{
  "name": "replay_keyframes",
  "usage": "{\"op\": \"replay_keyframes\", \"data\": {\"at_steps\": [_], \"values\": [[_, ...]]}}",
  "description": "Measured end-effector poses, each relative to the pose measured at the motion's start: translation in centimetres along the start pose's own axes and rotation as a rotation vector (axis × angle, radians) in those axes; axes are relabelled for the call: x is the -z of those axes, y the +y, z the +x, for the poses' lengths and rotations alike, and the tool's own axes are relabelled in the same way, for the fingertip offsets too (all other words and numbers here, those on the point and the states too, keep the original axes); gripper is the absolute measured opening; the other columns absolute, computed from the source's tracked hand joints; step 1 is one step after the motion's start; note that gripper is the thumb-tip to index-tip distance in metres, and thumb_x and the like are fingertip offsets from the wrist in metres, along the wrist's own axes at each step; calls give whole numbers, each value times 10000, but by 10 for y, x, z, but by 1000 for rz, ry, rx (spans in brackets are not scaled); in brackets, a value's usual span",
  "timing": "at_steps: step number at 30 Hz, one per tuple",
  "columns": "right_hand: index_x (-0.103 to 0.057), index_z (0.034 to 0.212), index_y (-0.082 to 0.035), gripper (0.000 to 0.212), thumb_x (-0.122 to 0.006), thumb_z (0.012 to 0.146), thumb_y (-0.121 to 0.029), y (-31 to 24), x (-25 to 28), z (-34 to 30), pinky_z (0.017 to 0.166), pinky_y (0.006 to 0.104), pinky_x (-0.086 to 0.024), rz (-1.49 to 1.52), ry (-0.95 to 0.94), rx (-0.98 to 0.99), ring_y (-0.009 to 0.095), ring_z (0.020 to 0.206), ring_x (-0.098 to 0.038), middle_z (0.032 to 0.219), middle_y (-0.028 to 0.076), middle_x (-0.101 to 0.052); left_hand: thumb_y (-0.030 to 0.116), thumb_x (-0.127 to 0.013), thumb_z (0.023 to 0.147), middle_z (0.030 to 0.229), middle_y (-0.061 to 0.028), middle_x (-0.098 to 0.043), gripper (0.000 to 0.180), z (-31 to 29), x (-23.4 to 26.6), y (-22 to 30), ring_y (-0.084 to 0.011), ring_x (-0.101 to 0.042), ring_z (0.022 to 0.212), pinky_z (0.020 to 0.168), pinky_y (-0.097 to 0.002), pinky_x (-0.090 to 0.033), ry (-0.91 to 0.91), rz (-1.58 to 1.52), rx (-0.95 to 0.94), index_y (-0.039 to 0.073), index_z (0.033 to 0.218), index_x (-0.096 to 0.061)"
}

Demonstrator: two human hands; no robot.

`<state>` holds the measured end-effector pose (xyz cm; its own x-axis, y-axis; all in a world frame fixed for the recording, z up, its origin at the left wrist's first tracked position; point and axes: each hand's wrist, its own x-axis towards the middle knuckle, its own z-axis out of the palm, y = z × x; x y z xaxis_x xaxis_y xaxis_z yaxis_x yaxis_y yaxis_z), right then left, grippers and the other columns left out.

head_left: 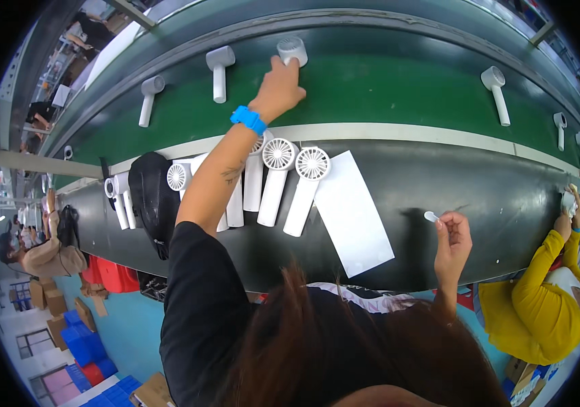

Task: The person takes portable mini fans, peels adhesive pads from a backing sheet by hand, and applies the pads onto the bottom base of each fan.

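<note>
My left hand (280,89), with a blue band on its wrist, reaches out over the green belt. Its fingers are closed at a white handheld fan (292,49), whose handle is hidden behind the hand. Above the black worktop, at the right, my right hand (454,245) pinches a small white oval piece (431,216) between thumb and finger. Several white handheld fans (279,154) lie side by side on the worktop beneath my left forearm, which hides some of them. Beside them lies a white sheet (355,217), next to the nearest fan (312,164).
The green conveyor belt (398,88) carries other fans, among them one at left (220,61) and one at right (493,80). A black bag (151,197) lies on the black worktop (507,197). A co-worker in a yellow top (544,305) sits at the right, holding a white object.
</note>
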<state>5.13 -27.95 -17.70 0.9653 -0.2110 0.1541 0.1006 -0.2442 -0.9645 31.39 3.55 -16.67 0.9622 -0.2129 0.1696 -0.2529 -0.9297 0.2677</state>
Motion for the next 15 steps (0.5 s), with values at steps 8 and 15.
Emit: {"op": "replay_keyframes", "data": {"at_steps": [8,15], "values": [[-510,926,1,73,-543,861,5,-26,-7,11,732,184,-364,16,91,47,79,794,-463,872,28,-499,44,-593,809,830,-118,-660,160,-54,81,60,-116,-573,585,512,-216,-469,277,-843,-85,-29,949,-568],[-516,922,5,99,-561,834,6,-73,-27,9,792,245,-359,158,-155,167,141,855,-464,915,79,-505,101,-766,657,894,-93,-652,385,-170,66,111,-116,-614,629,513,-205,-499,191,-723,-233,-10,984,-597]]}}
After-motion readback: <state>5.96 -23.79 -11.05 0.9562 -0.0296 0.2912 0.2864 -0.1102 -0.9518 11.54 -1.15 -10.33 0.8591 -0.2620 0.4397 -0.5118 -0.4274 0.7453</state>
